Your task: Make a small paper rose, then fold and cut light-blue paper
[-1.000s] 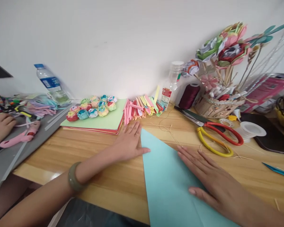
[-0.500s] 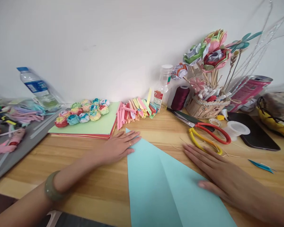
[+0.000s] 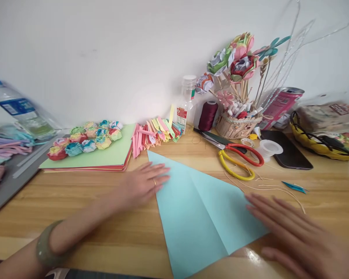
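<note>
A sheet of light blue paper [image 3: 189, 209] lies flat on the wooden table, with a crease running down from its upper edge. My left hand [image 3: 142, 182] rests on the paper's left edge near the top corner, fingers stretched out. At the right corner, my right hand [image 3: 296, 228] is spread, its fingertips at the paper's edge; it is slightly blurred. Neither hand grips anything. Scissors [image 3: 235, 155] with one red and one yellow handle lie beyond the paper, beside some loose thread [image 3: 291, 190].
Crumpled paper flowers [image 3: 90, 137] sit on a stack of coloured paper [image 3: 116, 161]. Folded strips [image 3: 157, 133], a clear bottle [image 3: 187, 100], a thread spool [image 3: 208, 116], a flower basket [image 3: 235, 126] and a phone [image 3: 291, 151] line the back. A water bottle [image 3: 20, 108] leans at left.
My right hand has moved toward me and down along the paper's right edge. The paper's near edge now shows. The whole view has shifted, so background things appear further left.
</note>
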A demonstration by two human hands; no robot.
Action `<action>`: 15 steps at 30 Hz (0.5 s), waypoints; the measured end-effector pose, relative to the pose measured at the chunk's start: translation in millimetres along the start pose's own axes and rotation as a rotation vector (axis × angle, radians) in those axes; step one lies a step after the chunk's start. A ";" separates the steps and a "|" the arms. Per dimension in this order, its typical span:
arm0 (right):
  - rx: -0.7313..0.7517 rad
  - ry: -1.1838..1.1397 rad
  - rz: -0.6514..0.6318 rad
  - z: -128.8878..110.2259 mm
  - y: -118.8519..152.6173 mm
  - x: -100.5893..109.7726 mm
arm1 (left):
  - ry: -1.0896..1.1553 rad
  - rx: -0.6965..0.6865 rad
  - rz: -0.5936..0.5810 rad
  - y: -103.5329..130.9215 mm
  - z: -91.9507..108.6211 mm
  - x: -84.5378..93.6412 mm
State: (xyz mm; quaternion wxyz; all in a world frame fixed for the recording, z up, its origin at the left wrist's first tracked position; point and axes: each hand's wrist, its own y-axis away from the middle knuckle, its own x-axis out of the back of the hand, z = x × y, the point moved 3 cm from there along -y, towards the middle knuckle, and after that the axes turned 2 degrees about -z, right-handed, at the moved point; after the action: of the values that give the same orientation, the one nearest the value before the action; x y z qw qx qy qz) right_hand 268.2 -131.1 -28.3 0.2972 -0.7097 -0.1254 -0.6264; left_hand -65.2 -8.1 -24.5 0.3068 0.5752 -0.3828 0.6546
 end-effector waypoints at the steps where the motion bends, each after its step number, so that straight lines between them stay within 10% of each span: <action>1: 0.089 0.046 -0.043 -12.9 -9.2 -4.8 | 0.047 -0.036 -0.035 4.8 9.6 1.9; 7: 0.226 0.030 -0.131 -41.3 -31.3 -19.1 | 0.167 -0.119 -0.329 32.5 48.8 3.9; 15: 0.279 0.099 -0.079 -61.4 -12.7 -22.4 | 0.095 -0.157 -0.368 63.2 70.4 4.0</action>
State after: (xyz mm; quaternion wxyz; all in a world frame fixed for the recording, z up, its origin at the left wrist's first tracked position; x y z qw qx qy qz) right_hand 207.2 -152.3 -44.2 0.3738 -0.6243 -0.2246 -0.6482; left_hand -82.5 -101.2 -26.7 0.4828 0.5782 -0.3062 0.5821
